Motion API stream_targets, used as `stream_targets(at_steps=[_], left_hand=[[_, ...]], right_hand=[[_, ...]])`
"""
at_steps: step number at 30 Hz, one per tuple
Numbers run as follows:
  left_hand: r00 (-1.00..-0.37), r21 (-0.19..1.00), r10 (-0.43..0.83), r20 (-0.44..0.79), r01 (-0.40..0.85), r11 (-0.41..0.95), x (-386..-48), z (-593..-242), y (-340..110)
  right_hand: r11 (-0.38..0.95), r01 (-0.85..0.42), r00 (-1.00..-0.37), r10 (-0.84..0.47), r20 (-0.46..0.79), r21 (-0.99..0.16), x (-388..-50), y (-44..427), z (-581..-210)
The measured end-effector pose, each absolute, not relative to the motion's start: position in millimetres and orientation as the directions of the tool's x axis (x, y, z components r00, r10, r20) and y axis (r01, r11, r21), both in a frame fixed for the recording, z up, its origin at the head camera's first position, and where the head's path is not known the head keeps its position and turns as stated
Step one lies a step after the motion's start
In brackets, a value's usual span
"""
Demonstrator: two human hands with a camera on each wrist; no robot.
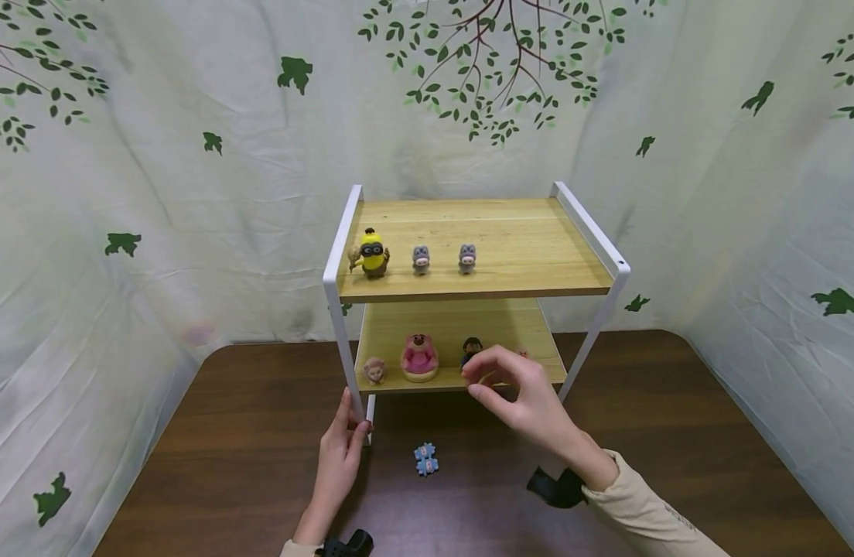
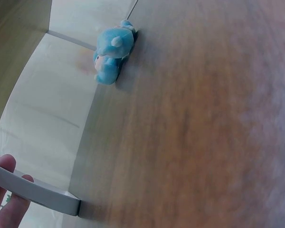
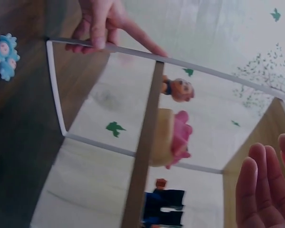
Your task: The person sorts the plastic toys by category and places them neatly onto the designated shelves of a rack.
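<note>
My left hand [image 1: 339, 463] grips the front left leg [image 3: 128, 51] of a small two-tier shelf, thumb on one side and fingers on the other. In front of the lower board [image 1: 399, 321], my right hand [image 1: 527, 393] hovers with fingers loosely bent; nothing shows in it. Nearest to it is a dark-clothed figurine [image 1: 472, 350], partly hidden behind the fingers. Left of that stand a pink bear figurine [image 1: 419, 359] and a small brown-and-cream figurine [image 1: 374, 370]. A bit of something pink [image 1: 523, 353] shows behind the right hand.
The upper board [image 1: 538, 240] carries a yellow goggled figurine [image 1: 374, 255] and two grey figurines, one left [image 1: 421, 261] and one right [image 1: 467, 259]. A light-blue figurine pair [image 1: 425, 459] lies on the brown table [image 1: 260, 433] before the shelf. White leaf-printed cloth hangs behind.
</note>
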State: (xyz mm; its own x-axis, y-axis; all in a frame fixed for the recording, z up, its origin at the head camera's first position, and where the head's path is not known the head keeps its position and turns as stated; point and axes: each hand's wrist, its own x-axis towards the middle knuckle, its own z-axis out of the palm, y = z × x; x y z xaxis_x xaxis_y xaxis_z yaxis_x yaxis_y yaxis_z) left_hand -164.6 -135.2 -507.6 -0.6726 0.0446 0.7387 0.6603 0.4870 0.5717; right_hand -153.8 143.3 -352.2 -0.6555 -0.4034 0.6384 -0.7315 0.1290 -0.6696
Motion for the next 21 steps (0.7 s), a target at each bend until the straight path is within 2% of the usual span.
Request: stream_targets(at_steps=[4,9,21], left_hand=[[-0.671,0.568,0.045,0.74,0.66,0.492,-161.0,-500.4,-133.0],[-0.678,0.574,0.048,0.733,0.656,0.49,-169.5,-519.6,-139.8],[-0.705,0.598,0.051,0.707,0.635,0.49,-168.3,-520.0,-140.6]], right_hand=[[0.131,-0.726,-0.661,-0.407,0.631,-0.676,-150.8,142.2,-359.0],[0.147,-0.716,-0.672,-0.41,0.616,-0.683,-144.7,139.9,-366.9],[0.164,-0.678,-0.704,-0.427,0.568,-0.717,-131.0,134.6,-376.1]])
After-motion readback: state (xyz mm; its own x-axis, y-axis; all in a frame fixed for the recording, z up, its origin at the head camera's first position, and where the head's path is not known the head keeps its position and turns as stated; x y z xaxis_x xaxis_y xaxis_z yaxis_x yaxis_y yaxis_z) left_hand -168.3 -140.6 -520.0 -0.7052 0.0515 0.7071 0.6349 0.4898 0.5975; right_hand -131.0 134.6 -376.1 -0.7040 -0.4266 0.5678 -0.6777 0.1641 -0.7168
